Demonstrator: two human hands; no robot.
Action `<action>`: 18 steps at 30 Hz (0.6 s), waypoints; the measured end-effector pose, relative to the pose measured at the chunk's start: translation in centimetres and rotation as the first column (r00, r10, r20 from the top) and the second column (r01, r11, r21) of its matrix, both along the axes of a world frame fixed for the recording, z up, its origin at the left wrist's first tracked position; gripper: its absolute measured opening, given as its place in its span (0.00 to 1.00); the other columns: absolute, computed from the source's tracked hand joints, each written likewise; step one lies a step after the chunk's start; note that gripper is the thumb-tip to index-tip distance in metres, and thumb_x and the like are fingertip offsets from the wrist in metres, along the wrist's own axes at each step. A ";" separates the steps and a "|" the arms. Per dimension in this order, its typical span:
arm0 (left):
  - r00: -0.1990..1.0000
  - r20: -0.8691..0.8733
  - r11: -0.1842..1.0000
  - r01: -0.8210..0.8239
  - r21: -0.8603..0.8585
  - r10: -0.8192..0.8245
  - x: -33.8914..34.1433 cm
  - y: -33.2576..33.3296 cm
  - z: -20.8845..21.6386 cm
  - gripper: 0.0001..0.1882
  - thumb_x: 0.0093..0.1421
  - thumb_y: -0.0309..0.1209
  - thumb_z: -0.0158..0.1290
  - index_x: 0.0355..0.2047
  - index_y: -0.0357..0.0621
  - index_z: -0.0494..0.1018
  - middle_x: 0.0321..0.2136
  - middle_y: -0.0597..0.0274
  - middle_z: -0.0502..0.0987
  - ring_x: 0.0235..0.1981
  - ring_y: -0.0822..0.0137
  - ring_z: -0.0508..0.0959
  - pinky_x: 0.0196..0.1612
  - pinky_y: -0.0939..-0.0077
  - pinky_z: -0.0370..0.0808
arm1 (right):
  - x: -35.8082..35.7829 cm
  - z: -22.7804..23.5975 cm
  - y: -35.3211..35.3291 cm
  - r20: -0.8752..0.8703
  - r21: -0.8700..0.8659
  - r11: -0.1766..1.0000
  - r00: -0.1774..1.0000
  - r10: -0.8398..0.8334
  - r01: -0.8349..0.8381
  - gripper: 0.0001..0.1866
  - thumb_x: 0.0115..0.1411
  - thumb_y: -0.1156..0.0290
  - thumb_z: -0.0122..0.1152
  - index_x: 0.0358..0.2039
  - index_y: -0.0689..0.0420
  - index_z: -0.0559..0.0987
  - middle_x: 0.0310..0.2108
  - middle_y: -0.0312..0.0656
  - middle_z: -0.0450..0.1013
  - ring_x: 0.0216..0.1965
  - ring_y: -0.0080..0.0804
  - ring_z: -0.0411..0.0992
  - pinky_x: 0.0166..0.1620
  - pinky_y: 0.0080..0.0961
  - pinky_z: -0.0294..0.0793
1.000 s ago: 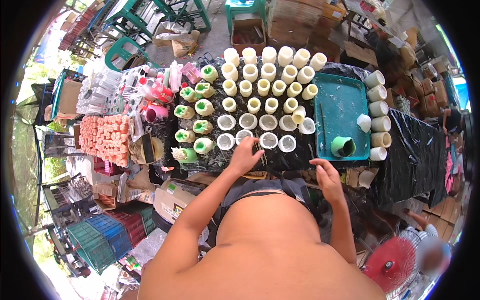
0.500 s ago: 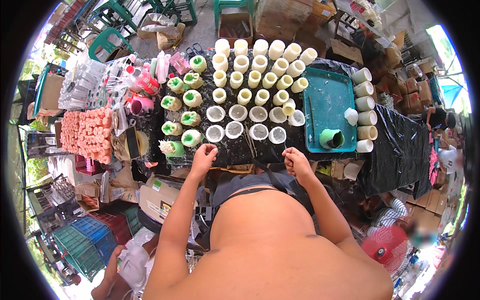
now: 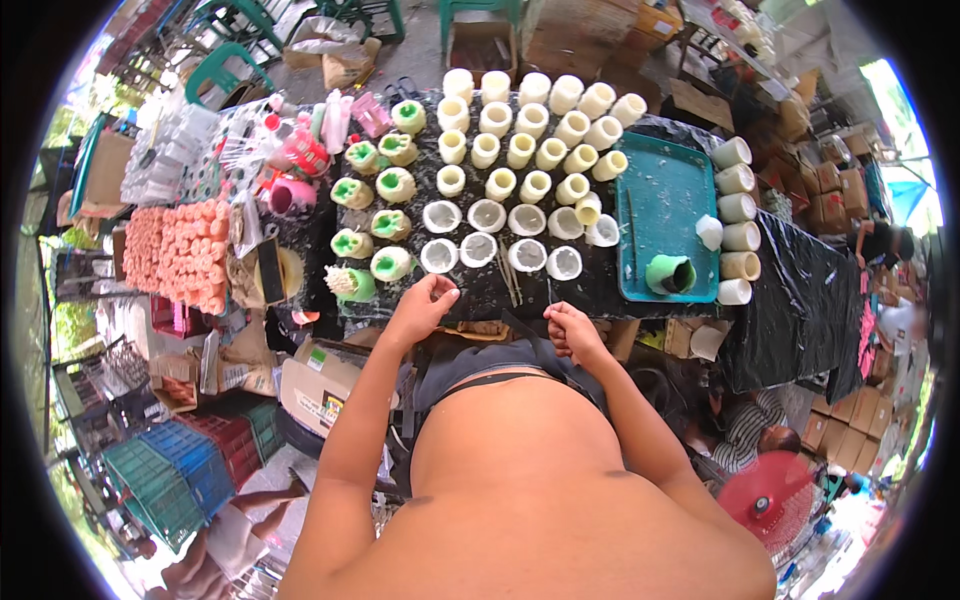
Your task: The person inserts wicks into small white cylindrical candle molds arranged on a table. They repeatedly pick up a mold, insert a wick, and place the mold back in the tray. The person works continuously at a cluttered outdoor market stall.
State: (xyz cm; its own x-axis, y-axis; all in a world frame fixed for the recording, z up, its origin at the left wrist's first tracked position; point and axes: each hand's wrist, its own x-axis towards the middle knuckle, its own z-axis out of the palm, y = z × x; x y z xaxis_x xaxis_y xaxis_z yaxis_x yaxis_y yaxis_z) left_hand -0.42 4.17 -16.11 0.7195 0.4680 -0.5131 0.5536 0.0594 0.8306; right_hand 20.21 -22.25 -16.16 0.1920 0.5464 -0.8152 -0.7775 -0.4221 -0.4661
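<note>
Inspector: Record the largest item first.

Recorder: The counter (image 3: 595, 282), black-covered, extends across the area ahead of the person. A green tray (image 3: 660, 215) lies on it to the right. Left of the tray stand rows of pale cylinders (image 3: 501, 184), with white cups (image 3: 478, 249) on the near side.

Inspector: Which spatial relation governs?

Recorder: The right-end cup (image 3: 564, 263) of the nearest row lies beyond the right hand (image 3: 574, 332), almost straight ahead, near but not touching. The right hand is nearer to it than the left hand (image 3: 425, 308).

Inspector: Pose of each?

Recorder: Both are by the counter's near edge, well apart. The right forearm angles up and inward; thumb and fingertips pinch a fine object. The left hand is just short of the left-end cup (image 3: 439, 255), its fingers curled and thumb near forefinger. Whether it grips anything cannot be determined.

Inspector: Smallest items?

Recorder: Thin sticks (image 3: 510, 280) lie between the hands, lengthwise away from the person, untouched. The pinched object is a thin dark strand (image 3: 549, 290), its long axis pointing toward the cups. Contact at its far end cannot be confirmed.
</note>
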 end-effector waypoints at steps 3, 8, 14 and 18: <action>0.991 -0.025 0.989 -0.133 0.066 0.135 -5.6 2.1 -0.9 0.12 0.70 0.33 0.60 0.45 0.37 0.76 0.36 0.64 0.81 0.34 0.75 0.78 0.38 0.77 0.78 | -0.5 -0.1 -0.2 -0.023 0.037 0.999 0.999 -0.022 0.023 0.06 0.77 0.63 0.50 0.43 0.48 0.73 0.19 0.25 0.57 0.15 0.14 0.50 0.18 0.18 0.48; 0.874 0.041 0.778 -0.452 0.437 0.485 -15.4 4.6 -2.7 0.11 0.64 0.32 0.65 0.38 0.36 0.79 0.30 0.61 0.83 0.32 0.69 0.81 0.41 0.70 0.79 | -0.5 0.3 -0.4 -0.149 0.098 0.967 0.964 -0.219 0.234 0.04 0.76 0.64 0.50 0.42 0.46 0.73 0.19 0.27 0.56 0.16 0.17 0.51 0.20 0.19 0.50; 0.962 -0.054 0.268 -0.020 0.963 0.267 -12.6 5.8 2.6 0.18 0.54 0.34 0.71 0.43 0.48 0.79 0.38 0.62 0.74 0.44 0.58 0.76 0.49 0.59 0.72 | -1.0 1.1 0.0 -0.166 0.016 0.941 0.929 -0.332 0.339 0.05 0.76 0.64 0.49 0.41 0.46 0.72 0.20 0.28 0.56 0.17 0.19 0.51 0.20 0.20 0.50; 0.977 -0.194 0.225 0.171 0.959 0.085 -11.5 6.9 2.0 0.15 0.52 0.37 0.71 0.38 0.54 0.80 0.40 0.67 0.71 0.47 0.62 0.72 0.52 0.61 0.66 | -1.5 1.1 0.0 -0.078 0.025 0.955 0.953 -0.292 0.294 0.06 0.77 0.64 0.48 0.41 0.46 0.72 0.19 0.28 0.56 0.16 0.18 0.51 0.20 0.20 0.50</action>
State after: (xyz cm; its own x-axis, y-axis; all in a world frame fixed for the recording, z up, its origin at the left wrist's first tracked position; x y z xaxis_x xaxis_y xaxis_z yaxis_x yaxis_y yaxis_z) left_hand -11.95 11.06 -14.16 0.7190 0.6646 0.2035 0.6553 -0.7457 0.1200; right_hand 18.73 -22.29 -15.06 0.2890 0.5039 -0.8140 -0.8969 -0.1547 -0.4143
